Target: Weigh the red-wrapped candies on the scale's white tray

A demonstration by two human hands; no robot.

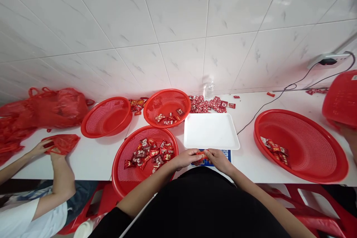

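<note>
My left hand (187,158) and my right hand (219,160) meet just in front of my body, fingers pinched on a small red wrapped packet (201,154) between them. Behind my hands is a white weighing tray (210,132) with nothing lying on it. Below its front edge shows the blue keypad panel (226,154) of a scale, partly covered by my hands. By my left forearm stands a red plastic basket (118,156) holding many red and brown wrapped sweets (150,152).
Another red basket (149,100) with some packets stands behind, with a pile of red packets (202,105) and a clear bottle (208,90) by the wall. A large basket (312,145) and a black cable (251,122) lie right. A co-worker's hands (51,148) hold a red bag at left.
</note>
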